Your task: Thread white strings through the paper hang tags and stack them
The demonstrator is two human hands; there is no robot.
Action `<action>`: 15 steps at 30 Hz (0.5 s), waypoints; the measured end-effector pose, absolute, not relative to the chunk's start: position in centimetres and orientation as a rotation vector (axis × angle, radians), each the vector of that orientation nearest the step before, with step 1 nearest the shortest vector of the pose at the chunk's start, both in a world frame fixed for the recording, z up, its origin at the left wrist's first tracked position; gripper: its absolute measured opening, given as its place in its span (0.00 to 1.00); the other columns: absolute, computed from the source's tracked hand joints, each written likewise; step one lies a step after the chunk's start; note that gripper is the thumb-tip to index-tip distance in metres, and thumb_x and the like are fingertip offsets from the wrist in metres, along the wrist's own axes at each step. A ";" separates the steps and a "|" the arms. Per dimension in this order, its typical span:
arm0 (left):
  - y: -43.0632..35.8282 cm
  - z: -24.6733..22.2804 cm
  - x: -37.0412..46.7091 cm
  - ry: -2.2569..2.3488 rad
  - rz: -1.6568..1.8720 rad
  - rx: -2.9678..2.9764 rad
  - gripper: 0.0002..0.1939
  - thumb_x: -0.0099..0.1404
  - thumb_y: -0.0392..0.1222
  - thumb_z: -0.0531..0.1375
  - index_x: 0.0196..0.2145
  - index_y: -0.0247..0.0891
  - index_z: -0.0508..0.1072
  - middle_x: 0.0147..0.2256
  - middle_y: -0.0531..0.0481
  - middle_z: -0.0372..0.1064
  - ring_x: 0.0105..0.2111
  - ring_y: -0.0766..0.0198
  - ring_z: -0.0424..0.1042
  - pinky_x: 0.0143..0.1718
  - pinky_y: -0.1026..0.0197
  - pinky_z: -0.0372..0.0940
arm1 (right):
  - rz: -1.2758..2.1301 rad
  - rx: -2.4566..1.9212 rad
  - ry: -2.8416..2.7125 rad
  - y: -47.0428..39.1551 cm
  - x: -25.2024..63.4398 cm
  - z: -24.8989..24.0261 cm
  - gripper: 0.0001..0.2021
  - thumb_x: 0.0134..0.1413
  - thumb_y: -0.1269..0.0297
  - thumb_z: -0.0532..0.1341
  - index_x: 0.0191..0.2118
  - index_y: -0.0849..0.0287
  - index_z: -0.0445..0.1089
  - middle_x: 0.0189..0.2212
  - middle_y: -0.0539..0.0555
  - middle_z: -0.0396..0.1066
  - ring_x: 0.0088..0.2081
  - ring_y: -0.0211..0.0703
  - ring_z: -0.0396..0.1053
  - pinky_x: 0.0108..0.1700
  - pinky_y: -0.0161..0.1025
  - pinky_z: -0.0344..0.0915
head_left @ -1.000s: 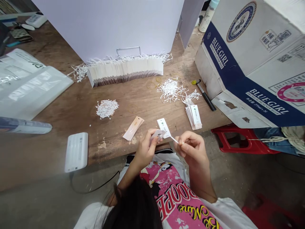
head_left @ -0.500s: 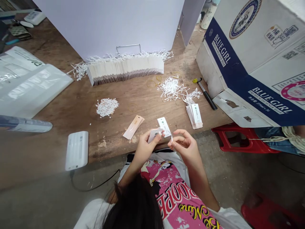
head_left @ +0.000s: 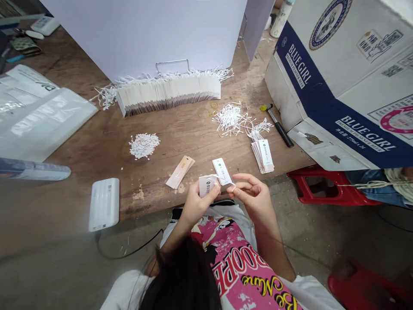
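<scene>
A: How is the grip?

B: My left hand (head_left: pixel 193 201) pinches a white tag (head_left: pixel 206 185); my right hand (head_left: pixel 250 193) nips its thin string (head_left: pixel 229 182) between closed fingertips, over the table edge (head_left: pixel 145 209).

A: Which step?

B: Stringing the tag, I judge. Next needs a steady pull. The finished stack (head_left: pixel 263 155) lies near, to the right.

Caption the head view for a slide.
Left hand holds a white paper tag; right hand pinches its thin white string.
</scene>
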State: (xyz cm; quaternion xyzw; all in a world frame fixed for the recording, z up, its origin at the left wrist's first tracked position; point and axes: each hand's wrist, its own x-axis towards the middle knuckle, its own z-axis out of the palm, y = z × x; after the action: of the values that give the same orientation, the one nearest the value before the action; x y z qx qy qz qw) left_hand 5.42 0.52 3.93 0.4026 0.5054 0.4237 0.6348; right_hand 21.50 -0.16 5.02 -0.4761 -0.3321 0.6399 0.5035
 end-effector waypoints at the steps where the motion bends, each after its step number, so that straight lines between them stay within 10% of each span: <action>1: 0.5 4.1 5.5 1.185 0.966 0.938 0.12 0.59 0.46 0.63 0.31 0.34 0.71 0.26 0.51 0.70 0.27 0.66 0.69 0.29 0.66 0.64 | 1.551 -1.174 -0.806 -0.1 21.4 5.1 0.13 0.45 0.67 0.71 0.39 0.56 0.75 0.28 0.51 0.79 0.27 0.36 0.75 0.34 0.31 0.73; 15: -0.4 3.8 5.7 1.473 0.974 1.369 0.07 0.61 0.44 0.60 0.32 0.37 0.70 0.25 0.52 0.73 0.24 0.65 0.71 0.25 0.66 0.63 | 1.833 -0.936 -0.640 1.7 21.8 7.0 0.09 0.42 0.63 0.71 0.27 0.59 0.72 0.18 0.48 0.70 0.21 0.35 0.65 0.23 0.33 0.64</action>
State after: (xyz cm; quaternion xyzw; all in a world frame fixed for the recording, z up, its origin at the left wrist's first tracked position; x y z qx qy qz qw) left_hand 5.66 -0.38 3.76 0.5508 0.5927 0.3919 0.4379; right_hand 21.79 1.68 7.03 -0.3827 -0.2614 0.7490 0.4735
